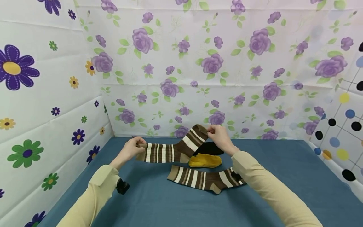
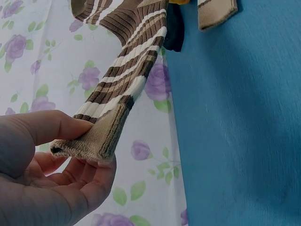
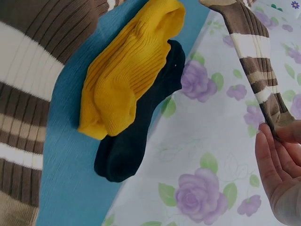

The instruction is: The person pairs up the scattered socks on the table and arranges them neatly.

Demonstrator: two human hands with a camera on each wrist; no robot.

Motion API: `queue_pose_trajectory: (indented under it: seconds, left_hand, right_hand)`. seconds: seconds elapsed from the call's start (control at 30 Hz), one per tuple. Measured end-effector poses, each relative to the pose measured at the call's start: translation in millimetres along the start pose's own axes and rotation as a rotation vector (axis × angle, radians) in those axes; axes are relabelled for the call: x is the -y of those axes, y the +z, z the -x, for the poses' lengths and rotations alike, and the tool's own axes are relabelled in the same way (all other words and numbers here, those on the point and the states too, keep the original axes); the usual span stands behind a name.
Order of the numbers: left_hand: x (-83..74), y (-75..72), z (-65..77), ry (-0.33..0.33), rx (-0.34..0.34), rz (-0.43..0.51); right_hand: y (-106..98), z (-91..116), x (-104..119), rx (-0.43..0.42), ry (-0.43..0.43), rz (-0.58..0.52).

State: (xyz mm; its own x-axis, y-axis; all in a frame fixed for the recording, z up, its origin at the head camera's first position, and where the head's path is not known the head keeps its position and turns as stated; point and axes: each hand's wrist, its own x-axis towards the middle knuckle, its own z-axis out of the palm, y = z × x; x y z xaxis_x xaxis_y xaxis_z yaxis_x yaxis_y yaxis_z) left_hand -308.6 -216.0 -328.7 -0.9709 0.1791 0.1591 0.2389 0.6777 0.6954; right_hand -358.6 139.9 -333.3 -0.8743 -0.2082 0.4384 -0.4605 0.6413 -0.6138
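Observation:
A brown, white and tan striped sock (image 1: 161, 153) is held up sideways between both hands, its heel sagging in the middle. My left hand (image 1: 131, 149) pinches the tan cuff (image 2: 91, 139), thumb on top and fingers beneath. At the other end, my right hand (image 1: 221, 138) pinches the toe between thumb and fingertips; the right wrist view shows this grip on the brown toe end (image 3: 275, 115). A matching striped sock (image 1: 195, 179) lies flat on the table below, its toe end partly hidden by the right forearm.
Behind the held sock, a folded yellow sock (image 1: 204, 160) lies on the blue table (image 1: 147, 201), with a black sock (image 3: 124, 155) beside it toward the back. Flowered sheets (image 1: 181, 72) hang at the back and left; a dotted one (image 1: 343, 135) stands at right.

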Motion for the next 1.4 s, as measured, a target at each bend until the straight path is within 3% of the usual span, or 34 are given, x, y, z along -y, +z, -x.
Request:
queue_pose_trajectory:
  seconds: [0.7, 0.93, 1.4]
  left_hand:
    - [-10.2, 11.9, -5.1, 0.033, -0.020, -0.003]
    - [-14.6, 14.3, -8.7, 0.033, -0.011, 0.003]
    - [-19.0, 20.1, -10.1, 0.033, -0.021, 0.018]
  right_hand:
    - [-19, 17, -9, -0.034, -0.053, 0.034]
    - [-24, 19, -12, -0.011, 0.009, 0.058]
    - [-39, 35, -17, 0.022, 0.024, 0.035]
